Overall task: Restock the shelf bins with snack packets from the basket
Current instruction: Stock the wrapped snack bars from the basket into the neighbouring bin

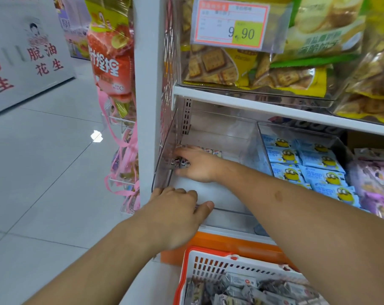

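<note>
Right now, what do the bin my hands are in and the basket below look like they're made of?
Bin: probably clear, glossy rigid plastic; the shelf shows through its walls. Basket: looks like matte moulded plastic, white slotted walls with an orange rim.

The price tag [231,24] clipped on the upper bin in front of me reads 9.90 on its yellow patch — the smaller print above it is too blurred to make out. On the white board [21,51] to my left, red characters read 脱油 and 花生 (with 生 again lower down). The strawberry bag [108,60] hanging beside the shelf post carries big white characters — 捏捏 is all I can read.
</note>
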The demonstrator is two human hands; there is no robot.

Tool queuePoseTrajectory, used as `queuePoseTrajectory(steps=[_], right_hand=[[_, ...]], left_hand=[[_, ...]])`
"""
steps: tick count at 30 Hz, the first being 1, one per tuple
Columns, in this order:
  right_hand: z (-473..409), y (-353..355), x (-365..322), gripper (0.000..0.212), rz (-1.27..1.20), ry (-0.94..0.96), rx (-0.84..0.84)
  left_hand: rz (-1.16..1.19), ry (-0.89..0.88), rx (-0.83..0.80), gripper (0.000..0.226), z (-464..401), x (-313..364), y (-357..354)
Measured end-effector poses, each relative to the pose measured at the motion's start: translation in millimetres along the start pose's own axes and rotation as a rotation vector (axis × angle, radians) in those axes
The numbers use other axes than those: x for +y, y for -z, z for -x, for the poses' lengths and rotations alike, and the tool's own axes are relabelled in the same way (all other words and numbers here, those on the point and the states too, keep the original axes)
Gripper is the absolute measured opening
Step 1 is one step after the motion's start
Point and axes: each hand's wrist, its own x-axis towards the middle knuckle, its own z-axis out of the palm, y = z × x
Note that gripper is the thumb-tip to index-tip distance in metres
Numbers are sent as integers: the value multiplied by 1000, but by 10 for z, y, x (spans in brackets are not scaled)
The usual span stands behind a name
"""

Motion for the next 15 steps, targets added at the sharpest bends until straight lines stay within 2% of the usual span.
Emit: queuePoseTrajectory(steps=[3,7,10,12,15], right_hand=[[299,123,-60,63,-51,30,45],[1031,280,-132,45,-189,90,225],[1782,287,-100,26,-210,158,394],[2301,166,-28,15,-295,125,398],[2933,-291,205,7,-429,-43,252]], left_hand=[[-25,-18,51,50,63,73,27],[57,-147,198,53,230,239,108],[141,-232,249,38,446,437,157],[157,-228,184,32,568,580,112],[69,-177,-34,42,634,748,-148]])
